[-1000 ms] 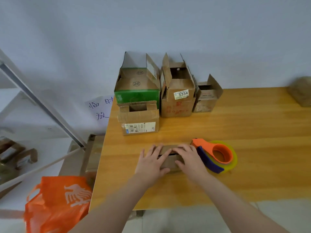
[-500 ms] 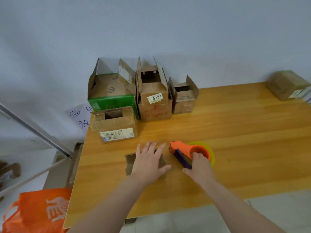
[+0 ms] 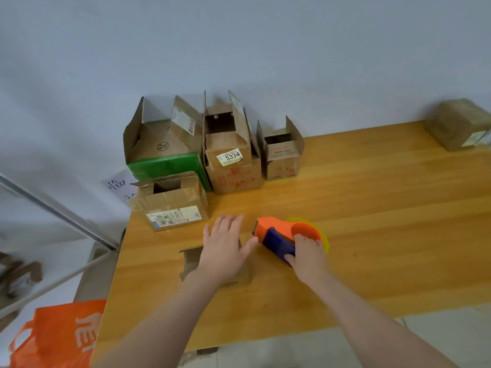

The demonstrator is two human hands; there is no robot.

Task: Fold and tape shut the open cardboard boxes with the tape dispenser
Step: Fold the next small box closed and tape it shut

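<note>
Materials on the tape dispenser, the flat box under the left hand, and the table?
Dispenser: looks like moulded plastic, with a smooth orange body, blue handle and slight sheen. Flat box: matte brown cardboard, likely corrugated, with a rough cut edge. Table: glossy wood or wood-look laminate with plank-like grain; cannot tell which.

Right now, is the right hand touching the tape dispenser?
Touching: the head view shows the right hand gripping the tape dispenser by its blue handle.

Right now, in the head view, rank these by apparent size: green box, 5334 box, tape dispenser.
1. green box, widest with its flaps up
2. 5334 box, as tall but narrower
3. tape dispenser, smallest though nearer the camera
</note>
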